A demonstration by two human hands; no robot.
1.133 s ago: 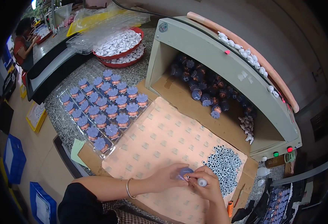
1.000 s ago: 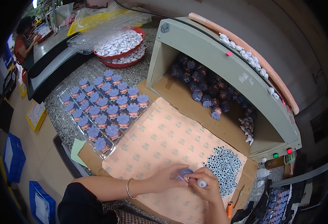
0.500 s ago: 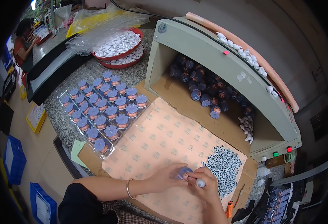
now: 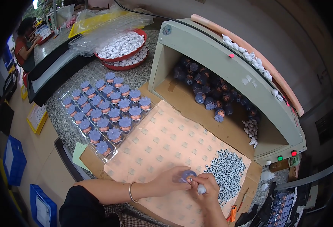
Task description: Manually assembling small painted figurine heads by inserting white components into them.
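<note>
The left hand [image 4: 173, 181] closes its grip on a small figure head [image 4: 188, 176] with blue-violet hair, holding it just above the peach mat [image 4: 162, 143] near the worktop's front edge. The right hand [image 4: 206, 189] meets it from the other side, fingers wrapped round a small white tool [image 4: 201, 189] whose tip sits against the head. A bracelet [image 4: 130, 192] rings the left wrist.

Just right of the hands, a dense heap of tiny black-and-white eyes [image 4: 227, 170] lies on the mat. An orange pen-like object [image 4: 232, 213] lies just off the mat's corner.

To the left, a clear tray [image 4: 105, 113] holds rows of finished blue-haired heads. Behind the mat stands a grey-green hood [image 4: 227, 64], open in front, with more heads piled inside on cardboard [image 4: 196, 113] and small white parts [image 4: 252, 130] beside them. Further back, a red bowl [image 4: 123, 47] is filled with white pieces. Another person [image 4: 24, 36] sits at the far left.
</note>
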